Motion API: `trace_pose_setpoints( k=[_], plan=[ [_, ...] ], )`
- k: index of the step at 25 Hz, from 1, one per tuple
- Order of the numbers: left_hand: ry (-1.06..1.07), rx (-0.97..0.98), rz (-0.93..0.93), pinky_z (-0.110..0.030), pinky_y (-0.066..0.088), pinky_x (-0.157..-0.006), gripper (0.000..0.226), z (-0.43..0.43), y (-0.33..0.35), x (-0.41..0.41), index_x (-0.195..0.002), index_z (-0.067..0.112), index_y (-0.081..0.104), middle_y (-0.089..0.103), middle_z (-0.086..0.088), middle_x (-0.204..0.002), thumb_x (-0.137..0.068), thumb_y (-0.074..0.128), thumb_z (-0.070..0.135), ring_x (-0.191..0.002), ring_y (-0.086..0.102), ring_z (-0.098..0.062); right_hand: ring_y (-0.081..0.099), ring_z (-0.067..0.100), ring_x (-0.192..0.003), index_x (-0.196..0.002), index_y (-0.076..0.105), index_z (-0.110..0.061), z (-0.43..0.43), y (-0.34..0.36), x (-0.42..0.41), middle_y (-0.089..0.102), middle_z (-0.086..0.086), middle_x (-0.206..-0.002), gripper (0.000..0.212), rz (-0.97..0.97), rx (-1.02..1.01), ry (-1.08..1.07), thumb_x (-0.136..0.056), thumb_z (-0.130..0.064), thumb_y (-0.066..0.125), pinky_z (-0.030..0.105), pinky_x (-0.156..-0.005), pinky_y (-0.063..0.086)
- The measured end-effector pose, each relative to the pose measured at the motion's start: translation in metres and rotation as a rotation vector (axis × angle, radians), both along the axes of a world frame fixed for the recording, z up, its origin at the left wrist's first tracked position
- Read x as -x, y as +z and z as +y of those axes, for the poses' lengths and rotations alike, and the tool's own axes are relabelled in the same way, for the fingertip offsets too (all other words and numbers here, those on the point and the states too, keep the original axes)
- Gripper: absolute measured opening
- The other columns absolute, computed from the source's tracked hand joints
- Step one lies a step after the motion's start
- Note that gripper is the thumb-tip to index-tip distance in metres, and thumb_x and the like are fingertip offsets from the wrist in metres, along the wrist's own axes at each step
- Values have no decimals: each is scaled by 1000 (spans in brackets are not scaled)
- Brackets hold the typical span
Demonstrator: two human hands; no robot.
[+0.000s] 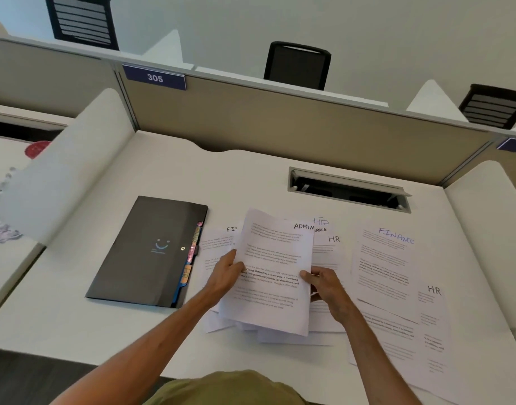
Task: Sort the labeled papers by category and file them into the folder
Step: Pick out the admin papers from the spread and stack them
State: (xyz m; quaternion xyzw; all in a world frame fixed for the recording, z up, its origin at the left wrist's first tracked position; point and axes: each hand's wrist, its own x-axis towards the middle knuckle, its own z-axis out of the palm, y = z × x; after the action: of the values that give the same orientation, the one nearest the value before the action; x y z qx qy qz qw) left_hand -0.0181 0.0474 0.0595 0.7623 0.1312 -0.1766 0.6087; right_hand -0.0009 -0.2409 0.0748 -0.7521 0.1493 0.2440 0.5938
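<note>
A printed sheet marked ADMIN (pixel 273 258) is held above the desk by both hands. My left hand (pixel 226 273) grips its left edge and my right hand (pixel 324 283) pinches its right edge. Under it lies a loose pile of sheets, with labels FIN (pixel 231 229) and HR (pixel 334 239) showing. To the right lie a sheet marked FINANCE (pixel 388 258) and another marked HR (pixel 433 311). A black folder (pixel 146 252) with coloured tabs along its right side lies closed on the left of the white desk (pixel 163 173).
A cable slot (pixel 348 190) is set into the desk behind the papers. A beige partition (pixel 280 118) with a 305 sign stands at the back, and white side dividers (pixel 67 165) flank the desk. Black chairs stand beyond the partition.
</note>
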Motion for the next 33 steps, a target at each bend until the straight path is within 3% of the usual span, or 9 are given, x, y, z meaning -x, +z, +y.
trace_pose_setpoints(
  k=[3,8,11,14,18,24,28,30,33],
  plan=[
    [63,-120,-19,-47,54,-104,33,26,-6,7,-134,20,62,71,3,-129,-101,58,24,-119,67,-22,77,33,-93,-112,77,-14,20,-12,4,82,5,-100,16,-16,-5,-101,-100,-22,70,50,-79,62],
    [140,-722,-174,-57,41,-115,39,87,-19,5,-137,18,56,52,-8,-146,-99,64,21,-141,45,-32,76,31,-95,-114,76,-12,38,-24,5,82,6,-103,17,-1,-39,-212,-99,-17,71,50,-85,62],
    [83,-925,-130,-61,34,-119,47,119,-33,3,-139,18,50,45,-13,-154,-97,67,31,-151,34,-39,74,27,-89,-112,76,-13,44,-28,8,82,4,-101,14,23,-33,-251,-100,-14,70,45,-81,61],
    [-18,-964,-52,-63,41,-114,57,128,-40,5,-143,20,45,41,-14,-154,-94,69,34,-145,40,-42,73,26,-87,-111,76,-14,47,-28,13,81,3,-100,13,31,-43,-263,-100,-13,70,40,-76,61],
    [-106,-1006,-84,-59,51,-106,61,127,-37,9,-148,21,41,46,-15,-149,-94,68,24,-136,47,-42,74,28,-91,-110,76,-15,37,-27,12,81,3,-101,12,40,-28,-246,-100,-14,70,48,-83,62],
    [-137,-1069,-123,-48,63,-75,48,112,-11,6,-138,18,39,58,-12,-135,-98,66,13,-104,69,-37,74,29,-93,-108,75,-16,18,-21,-1,81,3,-100,10,26,-28,-203,-101,-14,68,44,-77,63],
    [-160,-1206,-93,-49,64,-86,38,113,2,7,-137,4,53,41,-19,-160,-100,61,5,-112,70,-37,75,30,-100,-110,76,-17,14,-26,-7,81,3,-104,12,30,-43,-144,-101,-16,69,50,-87,61],
    [-82,-1221,-105,-48,64,-85,42,111,10,8,-140,-1,52,48,-18,-153,-99,59,1,-109,70,-36,74,30,-101,-109,76,-18,13,-30,-6,81,2,-103,12,39,-45,-118,-101,-16,69,51,-89,60],
    [-26,-1218,-172,-46,62,-86,49,108,19,11,-140,1,49,53,-16,-142,-97,67,13,-113,65,-35,74,31,-102,-107,76,-20,14,-35,-2,81,2,-102,10,54,-53,-148,-100,-16,69,55,-94,59]
  ],
)
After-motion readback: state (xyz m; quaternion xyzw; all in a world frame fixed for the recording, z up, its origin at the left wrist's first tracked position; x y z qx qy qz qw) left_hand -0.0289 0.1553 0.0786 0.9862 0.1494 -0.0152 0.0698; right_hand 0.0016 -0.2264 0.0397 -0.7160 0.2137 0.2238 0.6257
